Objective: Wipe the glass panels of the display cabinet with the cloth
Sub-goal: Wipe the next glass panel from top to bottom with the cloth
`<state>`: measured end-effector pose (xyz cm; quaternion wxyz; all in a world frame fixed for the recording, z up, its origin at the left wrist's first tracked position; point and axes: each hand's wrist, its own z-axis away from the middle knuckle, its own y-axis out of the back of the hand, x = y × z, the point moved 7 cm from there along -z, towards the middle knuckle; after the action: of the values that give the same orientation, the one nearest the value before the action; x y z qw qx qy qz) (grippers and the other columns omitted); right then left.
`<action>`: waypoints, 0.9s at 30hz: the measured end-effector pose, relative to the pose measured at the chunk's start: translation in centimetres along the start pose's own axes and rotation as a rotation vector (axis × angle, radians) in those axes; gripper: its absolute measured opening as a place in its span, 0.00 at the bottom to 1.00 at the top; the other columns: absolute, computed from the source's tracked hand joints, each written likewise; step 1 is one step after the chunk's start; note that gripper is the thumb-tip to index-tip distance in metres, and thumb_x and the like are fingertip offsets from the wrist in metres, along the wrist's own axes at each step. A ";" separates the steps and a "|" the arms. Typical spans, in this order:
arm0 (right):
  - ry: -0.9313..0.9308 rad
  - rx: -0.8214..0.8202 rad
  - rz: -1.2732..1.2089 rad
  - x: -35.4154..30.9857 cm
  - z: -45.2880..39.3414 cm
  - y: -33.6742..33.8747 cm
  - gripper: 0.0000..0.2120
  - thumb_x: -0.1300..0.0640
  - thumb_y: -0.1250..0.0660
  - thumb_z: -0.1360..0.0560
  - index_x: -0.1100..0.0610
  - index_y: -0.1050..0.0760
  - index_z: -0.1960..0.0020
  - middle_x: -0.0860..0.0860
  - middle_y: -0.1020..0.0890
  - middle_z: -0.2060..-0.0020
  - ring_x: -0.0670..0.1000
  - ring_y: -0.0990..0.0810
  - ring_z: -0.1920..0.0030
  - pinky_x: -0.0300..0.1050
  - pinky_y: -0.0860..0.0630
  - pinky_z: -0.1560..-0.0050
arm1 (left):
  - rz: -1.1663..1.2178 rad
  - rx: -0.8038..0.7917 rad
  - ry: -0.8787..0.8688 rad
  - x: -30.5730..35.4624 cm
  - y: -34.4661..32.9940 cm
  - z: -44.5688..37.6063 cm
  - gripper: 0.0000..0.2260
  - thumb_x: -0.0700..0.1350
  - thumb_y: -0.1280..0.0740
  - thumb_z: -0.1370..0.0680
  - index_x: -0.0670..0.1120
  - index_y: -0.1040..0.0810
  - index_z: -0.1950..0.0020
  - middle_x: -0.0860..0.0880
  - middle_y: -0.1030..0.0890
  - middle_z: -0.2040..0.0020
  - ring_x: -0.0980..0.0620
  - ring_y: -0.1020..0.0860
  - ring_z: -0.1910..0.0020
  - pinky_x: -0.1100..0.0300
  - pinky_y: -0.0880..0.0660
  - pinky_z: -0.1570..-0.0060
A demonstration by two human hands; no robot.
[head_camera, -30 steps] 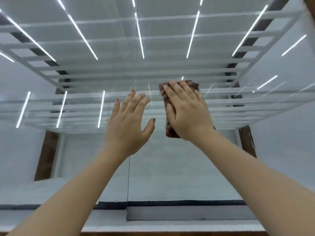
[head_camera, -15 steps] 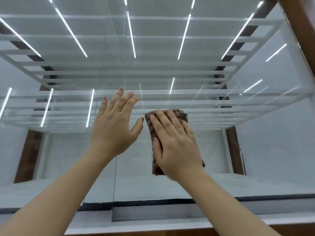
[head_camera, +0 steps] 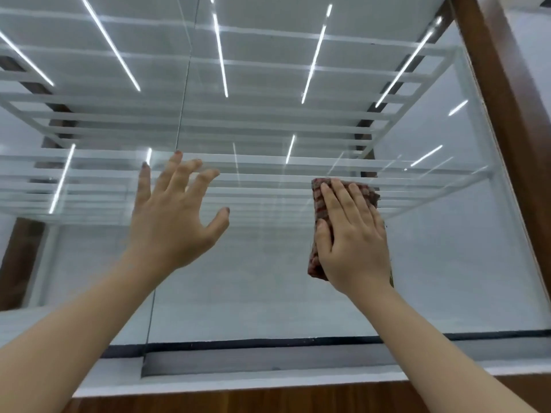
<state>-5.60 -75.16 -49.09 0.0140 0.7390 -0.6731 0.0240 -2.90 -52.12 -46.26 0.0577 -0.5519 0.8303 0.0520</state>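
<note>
**Cloth flat on the right glass panel**

The right hand (head_camera: 351,234) is pressing a folded red-brown patterned cloth (head_camera: 319,204) flat against the clear glass panel (head_camera: 432,263) of the display cabinet, its fingers lying straight and together over the fabric. The cloth is sitting in the right half of the panel, nearer the dark brown wooden frame post (head_camera: 507,114) than the vertical seam (head_camera: 182,114) where two panes meet. Only the cloth's left edge and top corners are showing; the hand is covering the rest.

The left hand (head_camera: 173,216) is hovering open with fingers spread wide and slightly bent, holding nothing, close to that seam. Whether its fingertips are touching the glass cannot be told.

Behind the glass, white slatted shelves (head_camera: 268,120) are stacking up, crossed by bright reflections of strip lights (head_camera: 220,55). Along the bottom edge a dark sealing strip (head_camera: 268,342) and a white sill (head_camera: 238,383) are running above a wooden base (head_camera: 268,400). Both forearms are being cut off by the lower corners. No writing or labels are readable anywhere.
</note>
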 end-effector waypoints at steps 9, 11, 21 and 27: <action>0.115 -0.032 -0.005 -0.4 -0.4 0.0 0.26 0.49 0.51 0.24 0.53 0.40 0.27 0.50 0.38 0.27 0.51 0.44 0.26 0.51 0.50 0.28 | 0.122 -0.025 -0.037 9.2 -4.0 1.0 0.31 0.60 0.48 0.27 0.47 0.38 0.28 0.46 0.38 0.26 0.46 0.44 0.26 0.42 0.51 0.29; 0.156 -0.050 -0.013 -0.2 -1.1 0.1 0.26 0.49 0.51 0.24 0.52 0.40 0.27 0.49 0.38 0.27 0.50 0.45 0.26 0.50 0.50 0.28 | 0.118 -0.018 -0.035 9.1 -4.3 1.1 0.30 0.60 0.47 0.26 0.46 0.37 0.28 0.46 0.38 0.26 0.46 0.45 0.26 0.42 0.50 0.29; -0.033 0.015 0.009 6.8 1.6 2.2 0.26 0.49 0.52 0.23 0.54 0.40 0.26 0.50 0.38 0.27 0.50 0.45 0.26 0.49 0.50 0.28 | 0.119 -0.007 -0.028 9.1 -4.5 1.3 0.30 0.60 0.48 0.26 0.47 0.38 0.27 0.47 0.40 0.26 0.47 0.46 0.25 0.42 0.50 0.28; 0.110 -0.041 -0.019 1.7 4.3 0.7 0.26 0.49 0.49 0.23 0.53 0.40 0.27 0.50 0.37 0.28 0.51 0.44 0.26 0.52 0.47 0.28 | 0.122 -0.023 -0.024 9.2 -4.5 1.3 0.31 0.60 0.48 0.26 0.46 0.39 0.27 0.47 0.41 0.25 0.47 0.47 0.25 0.43 0.52 0.28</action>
<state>-6.07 -77.15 -53.34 0.0662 0.7426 -0.6646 0.0505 -2.26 -61.99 -49.06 0.0580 -0.5004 0.8609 0.0713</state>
